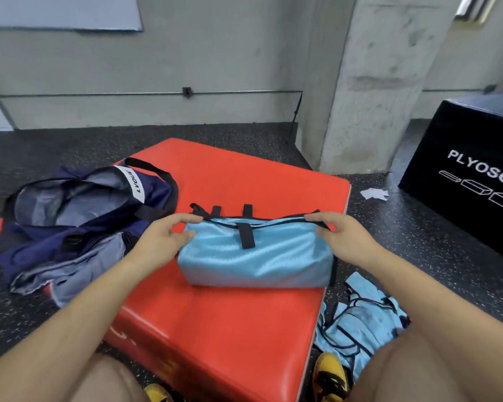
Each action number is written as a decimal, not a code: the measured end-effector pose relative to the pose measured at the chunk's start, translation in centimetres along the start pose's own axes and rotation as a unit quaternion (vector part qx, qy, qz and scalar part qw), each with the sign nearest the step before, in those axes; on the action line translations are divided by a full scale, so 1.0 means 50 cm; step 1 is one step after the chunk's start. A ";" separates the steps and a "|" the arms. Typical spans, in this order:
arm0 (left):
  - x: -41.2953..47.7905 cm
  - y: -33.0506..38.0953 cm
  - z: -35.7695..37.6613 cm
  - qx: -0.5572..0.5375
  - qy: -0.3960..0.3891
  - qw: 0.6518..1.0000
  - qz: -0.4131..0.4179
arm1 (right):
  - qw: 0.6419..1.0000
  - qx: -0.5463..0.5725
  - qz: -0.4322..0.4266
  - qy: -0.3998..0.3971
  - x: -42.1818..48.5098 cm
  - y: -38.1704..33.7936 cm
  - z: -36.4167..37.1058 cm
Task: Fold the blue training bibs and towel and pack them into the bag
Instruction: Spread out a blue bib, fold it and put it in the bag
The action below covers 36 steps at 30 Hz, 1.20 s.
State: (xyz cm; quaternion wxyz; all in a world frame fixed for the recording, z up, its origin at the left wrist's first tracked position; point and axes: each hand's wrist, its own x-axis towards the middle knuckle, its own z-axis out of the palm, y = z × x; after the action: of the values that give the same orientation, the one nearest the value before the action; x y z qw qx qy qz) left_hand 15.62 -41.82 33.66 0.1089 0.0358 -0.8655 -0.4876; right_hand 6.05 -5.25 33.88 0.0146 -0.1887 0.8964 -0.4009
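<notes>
A light blue bib (256, 256) with black trim lies folded into a thick rectangle on the red pad (230, 338). My left hand (169, 236) pinches its upper left corner. My right hand (334, 236) pinches the upper right corner at the black edge. More blue bibs (357, 317) lie crumpled on the floor at the pad's right side. A navy bag (79, 204) with black handles lies open on the floor to the left, with grey cloth (70, 271) spilling out in front of it.
A black plyo box (471, 158) stands at the right. A concrete pillar (369, 82) rises behind the pad. A scrap of white paper (373, 193) lies on the dark speckled floor. My knees and yellow shoes (330, 375) are at the bottom.
</notes>
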 end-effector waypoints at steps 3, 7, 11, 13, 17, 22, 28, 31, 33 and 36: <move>0.067 -0.020 0.015 -0.003 -0.002 1.000 -0.014 | 0.999 -0.003 0.037 0.006 0.051 0.004 0.008; 0.141 -0.052 0.051 -0.003 -0.010 0.999 -0.031 | 0.997 -0.005 0.083 -0.001 0.109 0.028 0.026; 0.193 -0.108 0.092 0.023 -0.013 0.999 -0.047 | 0.994 -0.019 0.112 0.003 0.133 0.086 0.053; 0.208 -0.133 0.108 0.056 -0.041 0.996 -0.061 | 0.990 -0.064 0.121 -0.029 0.138 0.118 0.066; 0.229 -0.156 0.124 0.135 -0.061 0.987 -0.064 | 0.978 -0.162 0.118 -0.057 0.149 0.161 0.087; 0.238 -0.150 0.140 0.193 -0.043 0.980 -0.026 | 0.966 -0.255 -0.033 0.006 0.173 0.120 0.119; 0.239 -0.150 0.137 0.225 -0.009 0.974 -0.036 | 0.972 -0.153 -0.092 -0.152 0.199 0.071 0.205; 0.238 -0.149 0.129 0.226 -0.002 0.973 -0.046 | 0.972 -0.161 -0.101 -0.140 0.224 0.060 0.224; 0.237 -0.152 0.127 0.227 -0.005 0.973 -0.049 | 0.973 -0.175 -0.098 -0.115 0.237 0.048 0.235; 0.231 -0.154 0.131 0.274 0.015 0.961 -0.023 | 0.969 -0.216 -0.096 -0.067 0.254 0.036 0.247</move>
State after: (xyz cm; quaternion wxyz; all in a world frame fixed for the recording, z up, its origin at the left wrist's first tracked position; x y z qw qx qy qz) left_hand 2.58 -42.32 25.59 0.0963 0.0914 -0.9632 -0.2337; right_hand -4.13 -17.39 25.77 -0.0053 -0.2988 0.9365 -0.1834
